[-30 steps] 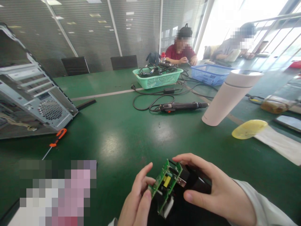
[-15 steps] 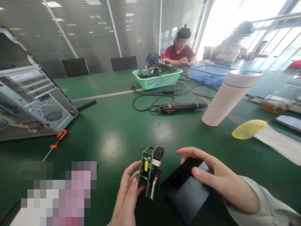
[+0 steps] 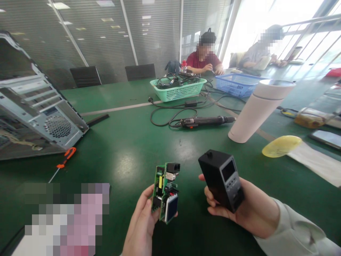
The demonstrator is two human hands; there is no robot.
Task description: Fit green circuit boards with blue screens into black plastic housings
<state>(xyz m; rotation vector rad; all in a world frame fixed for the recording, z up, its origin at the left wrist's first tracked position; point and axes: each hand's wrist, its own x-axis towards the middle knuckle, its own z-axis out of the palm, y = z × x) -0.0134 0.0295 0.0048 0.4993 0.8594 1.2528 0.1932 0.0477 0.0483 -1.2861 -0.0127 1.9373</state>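
Between the fingers of my left hand (image 3: 141, 222) is a green circuit board assembly (image 3: 163, 193). It stands roughly upright, with black connectors at its top and a small dark display facing me at its lower right. My right hand (image 3: 255, 204) is wrapped around a black plastic housing (image 3: 217, 177), held tilted off the table. A rectangular window and a row of small holes show on the housing's grey front face. The board and the housing are apart, side by side. Part of my right fingers is hidden behind the housing.
An electric screwdriver (image 3: 205, 121) with its cable lies ahead, before a green basket (image 3: 179, 91) of cables and a blue basket (image 3: 237, 85). A pale tumbler (image 3: 250, 113) stands right. At left are a computer case (image 3: 39, 106) and an orange-handled screwdriver (image 3: 61, 165). Two people sit beyond.
My right hand has turned and raised the housing, so its windowed front now shows. My left hand has rotated the board assembly, shifting it slightly left and bringing its display into view.
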